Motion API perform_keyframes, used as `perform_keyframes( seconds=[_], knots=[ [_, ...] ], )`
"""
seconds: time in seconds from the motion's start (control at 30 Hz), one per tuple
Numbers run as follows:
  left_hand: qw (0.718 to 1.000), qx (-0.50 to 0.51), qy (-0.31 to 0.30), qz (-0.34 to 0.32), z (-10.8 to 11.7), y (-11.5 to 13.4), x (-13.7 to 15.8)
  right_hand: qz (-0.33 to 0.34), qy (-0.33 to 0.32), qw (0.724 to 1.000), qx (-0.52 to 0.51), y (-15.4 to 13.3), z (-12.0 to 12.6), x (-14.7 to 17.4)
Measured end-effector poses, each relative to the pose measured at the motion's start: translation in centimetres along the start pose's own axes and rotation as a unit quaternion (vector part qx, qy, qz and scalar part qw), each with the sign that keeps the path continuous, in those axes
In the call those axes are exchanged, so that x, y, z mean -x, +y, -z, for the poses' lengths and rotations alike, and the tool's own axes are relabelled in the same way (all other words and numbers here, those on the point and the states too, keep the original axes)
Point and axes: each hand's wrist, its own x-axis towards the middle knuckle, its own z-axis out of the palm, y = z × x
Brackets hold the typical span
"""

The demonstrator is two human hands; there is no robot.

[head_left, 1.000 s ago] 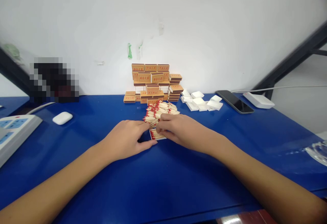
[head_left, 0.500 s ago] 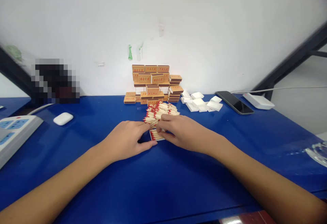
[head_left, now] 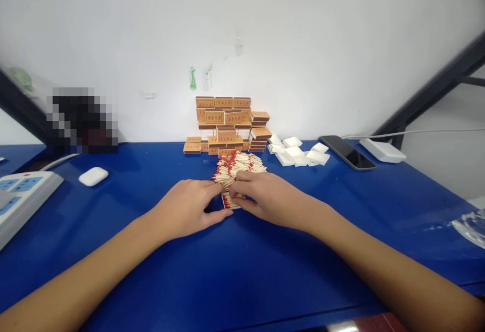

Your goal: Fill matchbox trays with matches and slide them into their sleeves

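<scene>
A white matchbox tray (head_left: 237,207) with red-headed matches in it lies on the blue table in front of me. My left hand (head_left: 195,205) has its thumb and index finger around the tray's left end, thumb at the near side, index at the far side. Over the right part of the tray is my right hand (head_left: 261,195), its fingers bent and pinched at the matches; the fingertips partly hide what they grip. Just behind the tray rises a loose pile of matches (head_left: 240,162), most red heads pointing left.
Behind the pile stand stacked matchboxes (head_left: 214,116) against the wall. Several white trays (head_left: 293,152) lie right of them, then a phone (head_left: 347,152) and a white box (head_left: 382,150). At left are a white earphone case (head_left: 93,176) and a power strip (head_left: 30,195).
My right hand has shifted slightly left over the tray, covering more of its matches. My left hand stays at the tray's left end.
</scene>
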Motion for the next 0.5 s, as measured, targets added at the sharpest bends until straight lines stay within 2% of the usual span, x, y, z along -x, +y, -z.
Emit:
perform_keyframes(
  seconds=[0.17, 0.33, 0.4, 0.5],
  knots=[
    [1.0, 0.0, 0.007, 0.0, -0.1, -0.1, 0.0, -0.011, 0.005, 1.0, 0.002, 0.3, 0.6, 0.0],
    [1.0, 0.006, 0.007, 0.0, 0.1, 0.1, 0.1, -0.081, 0.065, 0.993, 0.058, 2.8, 2.3, 0.4],
    [1.0, 0.004, 0.006, -0.002, 0.2, 0.2, 0.1, -0.108, 0.06, 0.989, 0.08, 3.9, 2.6, 0.5],
    [1.0, -0.003, 0.013, -0.006, 0.1, 0.2, 0.1, -0.113, 0.061, 0.989, 0.074, 4.5, 2.2, 0.3]
  ],
)
